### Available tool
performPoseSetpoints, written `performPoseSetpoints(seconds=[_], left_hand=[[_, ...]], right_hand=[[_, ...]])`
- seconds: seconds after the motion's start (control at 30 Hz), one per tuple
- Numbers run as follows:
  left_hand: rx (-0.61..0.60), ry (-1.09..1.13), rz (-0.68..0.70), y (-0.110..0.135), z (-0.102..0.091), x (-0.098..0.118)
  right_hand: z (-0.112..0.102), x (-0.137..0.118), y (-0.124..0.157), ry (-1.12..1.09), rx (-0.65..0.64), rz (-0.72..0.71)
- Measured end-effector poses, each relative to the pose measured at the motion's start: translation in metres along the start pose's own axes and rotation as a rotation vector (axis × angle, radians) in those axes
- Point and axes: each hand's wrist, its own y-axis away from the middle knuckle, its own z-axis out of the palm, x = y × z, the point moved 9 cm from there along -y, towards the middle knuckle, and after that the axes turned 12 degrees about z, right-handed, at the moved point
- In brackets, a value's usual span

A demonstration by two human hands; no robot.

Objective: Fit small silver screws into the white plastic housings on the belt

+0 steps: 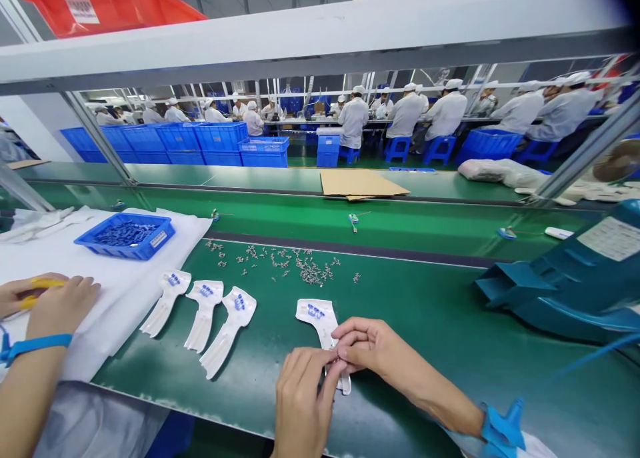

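Observation:
A white curved plastic handle shell (320, 318) with blue pieces set in its wide end lies on the green bench in front of me. Over its narrow end, my left hand (305, 398) and my right hand (370, 345) meet with their fingertips pinched together. Whatever they hold is tiny and mostly hidden by the fingers. Beyond the shell lies a loose scatter of small shiny metal parts (311, 271). To the left, three similar white shells (230, 328) lie side by side, also with blue pieces in their wide ends.
At the left, a co-worker's hands (63, 305) hold something yellow beside a blue tray (163, 228) of small blue pieces. A teal machine or holder (565, 291) stands at right. Behind run a green conveyor (280, 215) and cardboard (360, 183); a metal frame spans overhead.

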Motion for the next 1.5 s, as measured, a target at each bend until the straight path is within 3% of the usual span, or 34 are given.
performPoseSetpoints(seconds=[0.1, 0.27, 0.5, 0.8, 1.0, 1.23, 1.5], left_hand=[[-0.112, -0.019, -0.024, 0.002, 0.003, -0.006], [-0.305, -0.081, -0.124, 0.01, 0.019, -0.022], [-0.342, -0.05, -0.153, 0.012, 0.025, -0.024], [-0.352, -0.038, -0.171, 0.011, 0.024, -0.022], [-0.339, -0.053, -0.155, 0.01, 0.023, -0.021], [-0.362, -0.029, -0.18, 0.01, 0.025, -0.022], [-0.365, -0.043, -0.181, 0.011, 0.026, -0.024]], right_hand=[[-0.004, -0.009, 0.0, 0.181, 0.07, -0.084], [0.001, -0.03, 0.001, 0.665, 0.148, -0.181], [0.019, -0.044, 0.0, 1.031, 0.153, -0.215], [0.017, -0.034, -0.001, 0.988, 0.136, -0.149], [0.014, -0.03, -0.001, 1.004, 0.199, -0.182], [0.017, -0.028, -0.001, 1.029, 0.177, -0.24], [0.01, -0.019, -0.004, 1.024, 0.263, -0.15]])
